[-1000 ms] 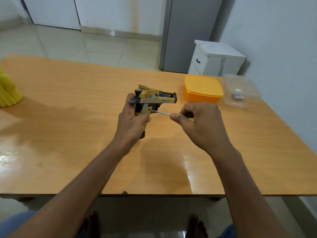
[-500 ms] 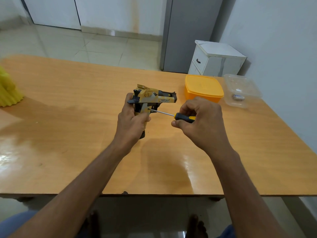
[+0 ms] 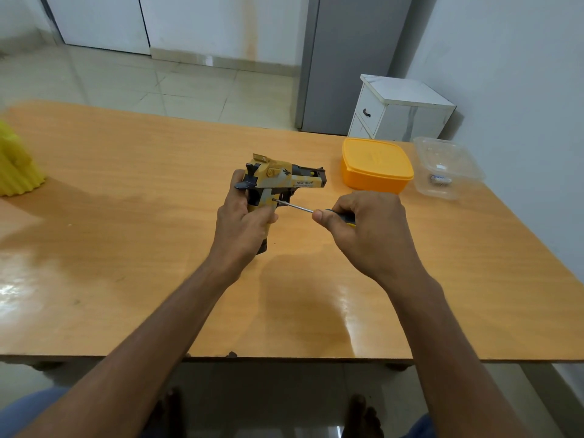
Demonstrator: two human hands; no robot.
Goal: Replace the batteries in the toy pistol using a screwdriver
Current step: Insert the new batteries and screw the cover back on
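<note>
A yellow, grey and black toy pistol [image 3: 281, 180] stands upright above the middle of the table, barrel pointing right. My left hand [image 3: 241, 226] grips its handle from the left. My right hand [image 3: 369, 229] holds a screwdriver [image 3: 298, 207] by its black and yellow handle, most of which my fingers hide. The thin metal shaft points left and its tip touches the side of the pistol's grip. A clear plastic tub [image 3: 445, 167] at the far right holds what look like small batteries [image 3: 440, 179].
An orange lidded box [image 3: 376, 167] sits just right of the pistol, beside the clear tub. A yellow ribbed object [image 3: 17, 165] stands at the table's left edge. The wooden table [image 3: 126, 248] ends near a white wall on the right; a small white cabinet [image 3: 401, 109] stands behind.
My right hand's fingers have shifted along the screwdriver handle, covering then uncovering it, as the tool turns. The tip stays at the pistol grip. My left hand and the pistol hold still.
</note>
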